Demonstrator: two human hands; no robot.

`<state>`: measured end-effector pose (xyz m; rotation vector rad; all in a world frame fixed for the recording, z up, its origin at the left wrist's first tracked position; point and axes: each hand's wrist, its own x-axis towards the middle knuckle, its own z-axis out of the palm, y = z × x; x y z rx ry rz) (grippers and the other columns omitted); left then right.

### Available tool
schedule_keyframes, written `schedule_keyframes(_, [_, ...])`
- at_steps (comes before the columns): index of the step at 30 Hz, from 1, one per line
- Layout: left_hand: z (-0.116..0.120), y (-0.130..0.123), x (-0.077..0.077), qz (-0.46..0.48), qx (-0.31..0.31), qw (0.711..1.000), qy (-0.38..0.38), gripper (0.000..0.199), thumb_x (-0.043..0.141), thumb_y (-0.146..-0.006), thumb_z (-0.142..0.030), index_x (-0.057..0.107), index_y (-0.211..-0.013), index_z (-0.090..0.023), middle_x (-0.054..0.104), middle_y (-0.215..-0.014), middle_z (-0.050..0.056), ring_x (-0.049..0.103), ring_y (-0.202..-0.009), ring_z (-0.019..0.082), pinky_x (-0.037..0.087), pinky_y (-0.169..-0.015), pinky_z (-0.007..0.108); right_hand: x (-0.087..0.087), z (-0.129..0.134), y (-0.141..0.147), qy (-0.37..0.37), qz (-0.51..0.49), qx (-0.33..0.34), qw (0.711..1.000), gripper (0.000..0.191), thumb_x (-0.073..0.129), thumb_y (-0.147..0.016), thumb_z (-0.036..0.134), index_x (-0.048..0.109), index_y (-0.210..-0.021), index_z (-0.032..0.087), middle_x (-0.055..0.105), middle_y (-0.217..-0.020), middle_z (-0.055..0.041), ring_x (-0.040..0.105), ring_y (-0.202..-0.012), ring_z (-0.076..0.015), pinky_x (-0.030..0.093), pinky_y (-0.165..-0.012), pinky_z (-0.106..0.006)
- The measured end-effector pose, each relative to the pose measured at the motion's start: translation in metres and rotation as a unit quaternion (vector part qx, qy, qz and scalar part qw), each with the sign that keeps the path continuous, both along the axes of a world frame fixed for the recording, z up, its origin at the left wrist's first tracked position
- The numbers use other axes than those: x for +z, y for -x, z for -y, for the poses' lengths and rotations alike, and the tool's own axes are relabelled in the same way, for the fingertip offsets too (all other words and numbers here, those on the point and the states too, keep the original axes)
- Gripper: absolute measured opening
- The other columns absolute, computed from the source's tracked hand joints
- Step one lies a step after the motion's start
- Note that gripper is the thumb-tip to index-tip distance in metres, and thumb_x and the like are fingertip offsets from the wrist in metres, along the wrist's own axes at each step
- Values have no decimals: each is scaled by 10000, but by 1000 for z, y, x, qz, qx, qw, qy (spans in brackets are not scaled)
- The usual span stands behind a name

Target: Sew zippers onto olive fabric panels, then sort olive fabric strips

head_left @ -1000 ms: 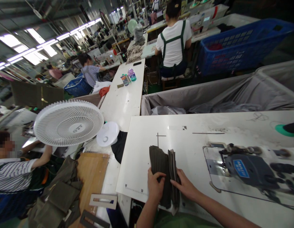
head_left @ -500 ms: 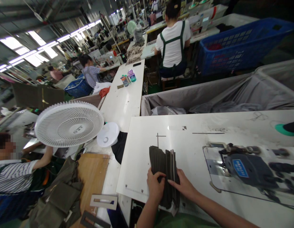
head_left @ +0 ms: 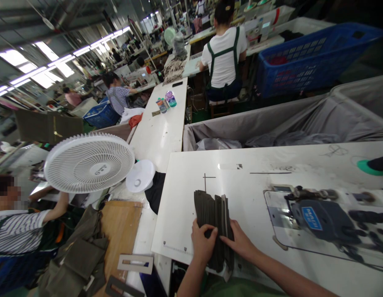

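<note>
A thick bundle of dark olive fabric pieces [head_left: 212, 210] stands on the white table [head_left: 185, 181] near its front edge, with a paler strip along its right part. My left hand [head_left: 203, 240] is closed round the bundle's left side, thumb and forefinger bent over its top. From the right, my right hand [head_left: 240, 242] grips the other side, thumb pointing in across the pieces. The lower ends of the bundle reach down toward my green clothing.
A sewing machine [head_left: 324, 220] stands to the right. On the left are a white fan [head_left: 89, 163], a wooden board [head_left: 120, 235] and a seated person in stripes [head_left: 19, 231]. Beyond the table lie a grey cloth-lined bin [head_left: 259, 119] and a blue basket [head_left: 308, 62].
Both hands keep their hold on the bundle, with only a slight shift of the left thumb and fingers. The camera view has moved very slightly.
</note>
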<state>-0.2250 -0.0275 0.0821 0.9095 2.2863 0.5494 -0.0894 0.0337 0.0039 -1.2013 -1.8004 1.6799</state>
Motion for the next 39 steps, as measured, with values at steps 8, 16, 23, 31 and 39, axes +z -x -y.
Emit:
schedule_keyframes(8, [-1, 0, 0, 6, 2, 1000, -6, 107, 654, -723, -267, 719, -804, -241, 464, -1241, 79, 426, -1197, 266, 323, -1022, 353, -2, -1, -5, 30, -11, 23, 999, 587, 543, -725, 448, 489, -1229, 150, 531, -1089, -116, 495, -1095, -294, 365, -999, -468])
schedule_keyframes(16, [-2, 1, 0, 12, 6, 1000, -7, 99, 669, -706, -260, 721, -789, -241, 478, -1231, 73, 434, -1194, 270, 323, -1027, 348, -5, -6, -13, 53, -25, 49, 997, 567, 497, -769, 469, 482, -1249, 168, 531, -1144, -115, 476, -1132, -275, 340, -1025, -468])
schedule_keyframes(23, [-2, 1, -2, 6, 4, 1000, -7, 101, 662, -713, -268, 723, -786, -235, 471, -1234, 81, 441, -1185, 275, 332, -1017, 356, -1, -4, -8, 39, -25, 44, 998, 587, 552, -739, 460, 485, -1226, 140, 530, -1091, -121, 501, -1079, -287, 378, -985, -456])
schedule_keyframes(31, [-2, 2, -2, 9, 6, 1000, 6, 99, 663, -709, -266, 725, -777, -228, 458, -1260, 88, 429, -1205, 280, 315, -1034, 350, 6, -2, -1, 22, -10, 28, 999, 641, 595, -690, 425, 448, -1243, 137, 513, -1068, -115, 491, -1072, -301, 370, -986, -468])
schedule_keyframes(39, [-7, -1, -2, -4, 27, 999, 30, 128, 744, -647, -306, 722, -745, -227, 465, -1239, 94, 437, -1196, 290, 343, -1007, 354, 8, 0, 7, 20, 12, 19, 1000, 668, 597, -661, 344, 423, -1272, 139, 492, -1052, -107, 478, -1071, -302, 364, -990, -472])
